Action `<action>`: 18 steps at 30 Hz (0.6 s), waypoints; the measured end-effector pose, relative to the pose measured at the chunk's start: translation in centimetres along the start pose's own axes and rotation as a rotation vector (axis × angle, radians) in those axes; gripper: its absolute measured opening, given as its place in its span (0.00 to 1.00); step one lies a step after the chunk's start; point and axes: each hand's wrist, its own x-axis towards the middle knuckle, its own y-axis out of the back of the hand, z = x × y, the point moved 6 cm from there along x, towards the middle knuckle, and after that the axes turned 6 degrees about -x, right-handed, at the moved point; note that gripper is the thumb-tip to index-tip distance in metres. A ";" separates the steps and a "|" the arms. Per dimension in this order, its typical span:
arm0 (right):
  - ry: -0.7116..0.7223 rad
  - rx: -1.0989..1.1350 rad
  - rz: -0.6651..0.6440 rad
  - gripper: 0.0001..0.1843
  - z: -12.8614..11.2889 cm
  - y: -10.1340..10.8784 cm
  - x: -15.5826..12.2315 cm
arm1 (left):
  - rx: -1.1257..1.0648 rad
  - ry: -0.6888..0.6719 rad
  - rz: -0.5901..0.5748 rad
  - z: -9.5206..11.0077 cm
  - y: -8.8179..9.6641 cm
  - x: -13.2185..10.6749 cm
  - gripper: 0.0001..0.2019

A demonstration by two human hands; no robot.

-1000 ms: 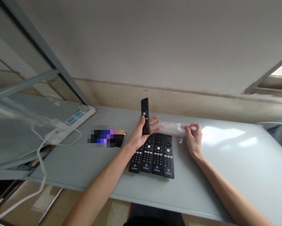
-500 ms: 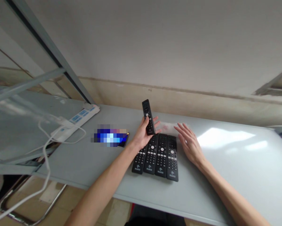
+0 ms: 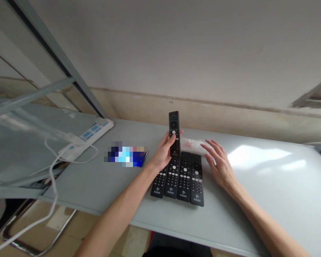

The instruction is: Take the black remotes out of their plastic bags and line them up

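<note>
My left hand [image 3: 162, 151] grips a black remote control [image 3: 174, 125], thumb across its buttons, holding it raised and nearly upright. Below it several more black remote controls lie side by side on the grey table [image 3: 101, 189], their keypads facing up. The rightmost remote [image 3: 197, 185] lies nearest my right hand [image 3: 220, 162]. That hand is open, fingers apart, with nothing in it. Just beyond its fingertips a crumpled clear plastic bag [image 3: 194, 145] rests behind the row. My left hand and the raised remote hide the upper ends of the left remotes.
A phone [image 3: 141, 159], partly pixelated, lies left of the remotes. Farther left is a white power strip [image 3: 88, 139] with a looping white cable [image 3: 53, 175]. A grey metal frame [image 3: 77, 85] rises at the left, and a wall [image 3: 192, 64] stands behind the table.
The remote in my left hand has shifted slightly right and turned more upright, its keypad facing me more fully. My right hand's fingers have spread a little; the remotes in the row stay put.
</note>
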 end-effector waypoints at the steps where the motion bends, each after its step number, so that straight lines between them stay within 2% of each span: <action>1: 0.022 0.058 0.015 0.23 -0.9 0.6 0.1 | 0.052 -0.017 -0.054 0.2 -0.7 -0.3 0.21; 4: 0.032 0.272 -0.024 0.21 -3.4 1.1 -0.1 | 0.184 -0.057 -0.266 0.2 -3.1 -1.5 0.15; 6: -0.012 0.392 -0.028 0.23 -4.3 0.7 -0.5 | 0.262 -0.080 -0.384 0.0 -4.2 -2.2 0.12; 8: -0.097 0.483 0.014 0.25 -4.5 0.1 -1.0 | 0.371 -0.119 -0.452 0.0 -4.8 -2.8 0.10; 11: -0.255 0.569 0.107 0.22 -3.8 -0.2 -1.5 | 0.561 -0.220 -0.494 0.4 -5.3 -3.4 0.07; 15: -0.401 0.694 0.172 0.20 -1.8 1.0 -1.2 | 0.738 -0.282 -0.543 0.6 -5.5 -3.4 0.19; 17: -0.451 0.778 0.125 0.21 -0.3 1.8 -0.7 | 0.867 -0.346 -0.528 0.6 -5.1 -3.1 0.16; 18: -0.482 0.800 0.054 0.23 0.4 2.1 -0.5 | 0.962 -0.407 -0.518 0.6 -4.8 -2.9 0.12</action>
